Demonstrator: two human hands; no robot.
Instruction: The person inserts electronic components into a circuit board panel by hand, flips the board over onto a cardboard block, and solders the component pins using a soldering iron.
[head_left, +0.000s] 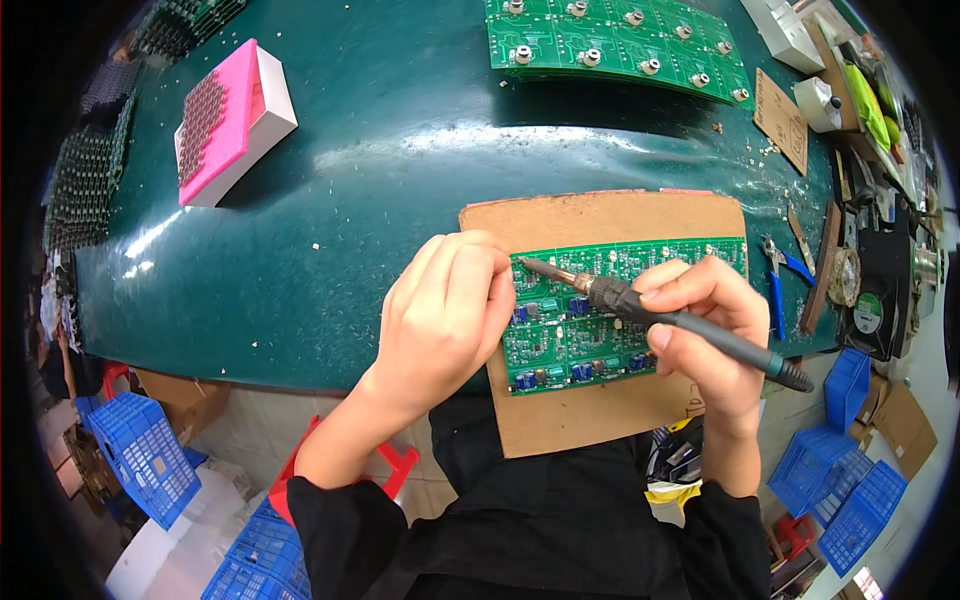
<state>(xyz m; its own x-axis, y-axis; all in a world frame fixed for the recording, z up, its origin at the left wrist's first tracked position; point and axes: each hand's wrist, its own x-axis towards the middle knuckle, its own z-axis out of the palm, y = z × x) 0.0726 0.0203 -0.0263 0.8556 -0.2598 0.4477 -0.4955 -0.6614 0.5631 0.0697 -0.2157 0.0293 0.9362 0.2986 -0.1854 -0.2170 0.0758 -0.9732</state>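
A green circuit board panel (590,345) crowded with small parts lies on a brown cardboard sheet (600,212) at the table's near edge. My right hand (705,325) grips a black soldering iron (655,308) like a pen, its handle slanting down to the right. The iron's tip rests at or just over the panel's upper left corner. Close to that tip, my left hand (445,300) is closed at the panel's left edge, thumb and fingers pinched together. Whatever the left fingers hold, if anything, is hidden behind them.
A stack of green circuit panels (620,45) stands at the back. On the green table (330,260), a white box with pink foam (220,130) holds small metal parts. Blue-handled cutters (776,285) lie right, near a black fan unit (875,300). Blue crates (145,455) stand below.
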